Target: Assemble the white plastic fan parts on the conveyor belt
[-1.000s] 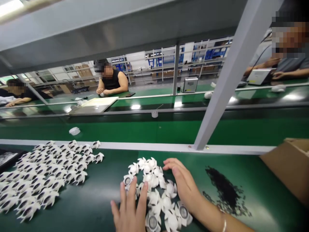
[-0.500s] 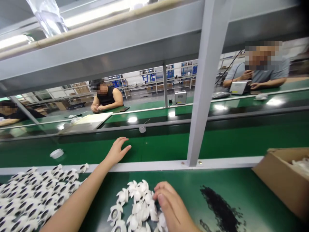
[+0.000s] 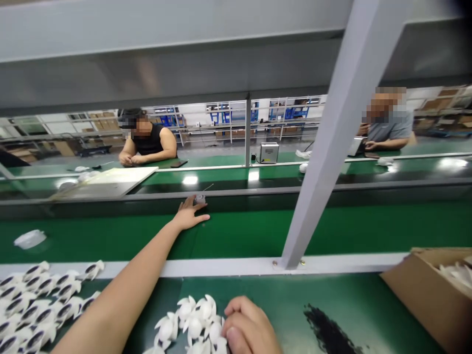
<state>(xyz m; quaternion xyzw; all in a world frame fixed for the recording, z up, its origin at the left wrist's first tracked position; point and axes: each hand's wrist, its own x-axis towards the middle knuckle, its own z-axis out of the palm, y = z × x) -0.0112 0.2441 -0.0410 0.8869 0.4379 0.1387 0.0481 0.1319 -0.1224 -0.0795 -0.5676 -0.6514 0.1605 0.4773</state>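
Cardboard box (image 3: 424,300) at right, open-topped; whitish items (image 3: 457,274) inside, too blurred to name. Small whitish cup (image 3: 200,199) at the far edge of the green belt (image 3: 243,231), a thin stem slanting up by it; contents too small to tell.

Left hand (image 3: 190,215) at the cup, fingers spread, thumb apart; contact unclear. Right hand (image 3: 250,327) half curled against the pile of white finned pieces (image 3: 195,324) on the near table (image 3: 287,305); can't tell if it grips one.

Versus earlier frame: left hand farther out, now reaching the cup; right hand still beside the pile.
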